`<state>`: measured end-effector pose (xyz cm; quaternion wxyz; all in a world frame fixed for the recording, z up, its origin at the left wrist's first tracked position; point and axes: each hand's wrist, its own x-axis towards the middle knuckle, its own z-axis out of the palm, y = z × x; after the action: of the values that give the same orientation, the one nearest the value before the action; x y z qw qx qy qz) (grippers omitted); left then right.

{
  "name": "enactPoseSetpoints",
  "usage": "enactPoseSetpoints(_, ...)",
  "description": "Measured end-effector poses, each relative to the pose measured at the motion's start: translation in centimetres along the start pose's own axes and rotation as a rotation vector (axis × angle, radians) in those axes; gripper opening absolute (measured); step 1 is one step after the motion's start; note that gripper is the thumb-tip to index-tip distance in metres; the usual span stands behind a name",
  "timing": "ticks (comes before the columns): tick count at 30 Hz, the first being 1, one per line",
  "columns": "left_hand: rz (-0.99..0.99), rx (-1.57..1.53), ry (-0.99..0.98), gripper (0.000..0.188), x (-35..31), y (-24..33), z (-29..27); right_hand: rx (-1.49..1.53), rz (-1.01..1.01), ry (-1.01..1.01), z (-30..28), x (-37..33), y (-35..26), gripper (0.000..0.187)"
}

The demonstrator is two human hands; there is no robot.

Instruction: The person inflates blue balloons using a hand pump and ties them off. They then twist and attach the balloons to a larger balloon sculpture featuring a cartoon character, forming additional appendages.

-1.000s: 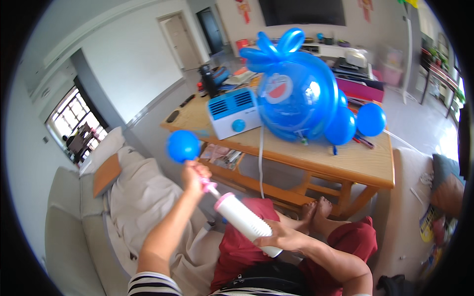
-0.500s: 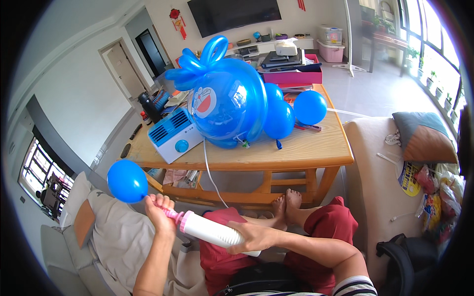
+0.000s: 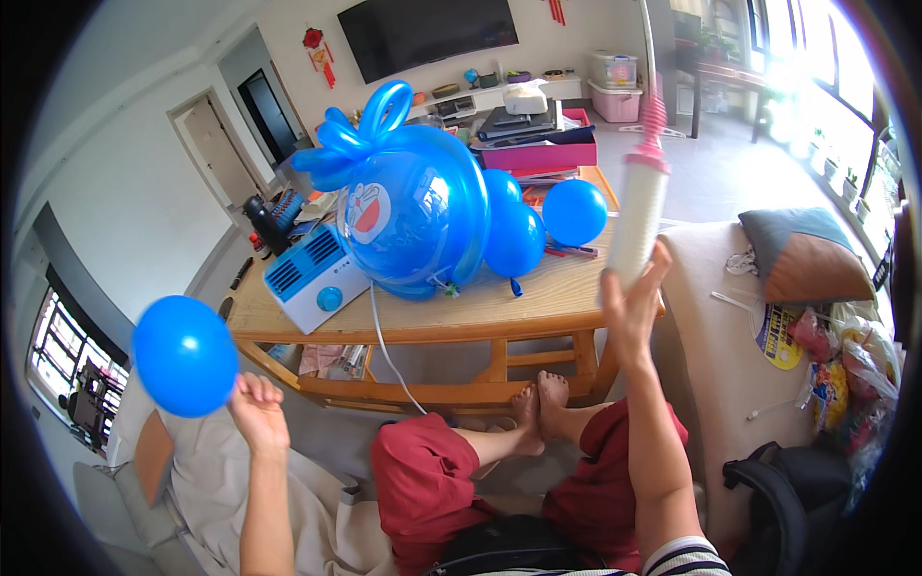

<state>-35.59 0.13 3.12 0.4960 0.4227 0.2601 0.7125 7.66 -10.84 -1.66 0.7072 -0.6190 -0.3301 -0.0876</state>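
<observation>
At the left, my left hand (image 3: 257,411) pinches the neck of an inflated blue balloon (image 3: 184,356), which stands off to the upper left of my fingers. My right hand (image 3: 634,302) is raised at the right and grips the lower end of a white hand pump (image 3: 638,216). The pump is upright, its pink nozzle pointing up and apart from the balloon. On the wooden table (image 3: 567,307) rests a large clear-and-blue balloon figure (image 3: 413,211) with a face print and a looped bow of long balloons on top. Smaller round blue balloons (image 3: 574,212) lie to its right.
A white-and-blue machine (image 3: 309,278) with a cable stands left of the balloon figure, near a black bottle (image 3: 263,223). Behind is a magenta box (image 3: 552,154). Along the right runs a beige sofa (image 3: 706,365) with a cushion (image 3: 802,254), plastic bags (image 3: 860,370) and a black bag (image 3: 797,499).
The balloon has come off the pump nozzle and looks larger. My left hand has moved left and down with it, while my right hand has swung the pump up to the right.
</observation>
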Motion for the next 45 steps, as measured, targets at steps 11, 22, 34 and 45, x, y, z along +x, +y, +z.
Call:
enactPoseSetpoints(11,-0.415,0.175,0.0,0.019,-7.2,-8.0,0.1,-0.719,0.254,-0.041,-2.3,3.6,5.1,0.064)
enactPoseSetpoints(22,-0.584,0.128,-0.209,0.032,-10.5,-9.7,1.8,-0.447,0.129,-0.082,0.1,4.6,8.2,0.063)
enactPoseSetpoints(34,-0.692,0.074,-0.294,0.027,-12.7,-11.6,3.6,-0.482,0.015,0.124,0.9,4.7,9.2,0.057)
enactPoseSetpoints(45,-0.707,0.199,-0.149,0.031,-13.4,-13.1,6.7,0.483,0.145,-1.359,5.8,-12.9,-3.4,0.023)
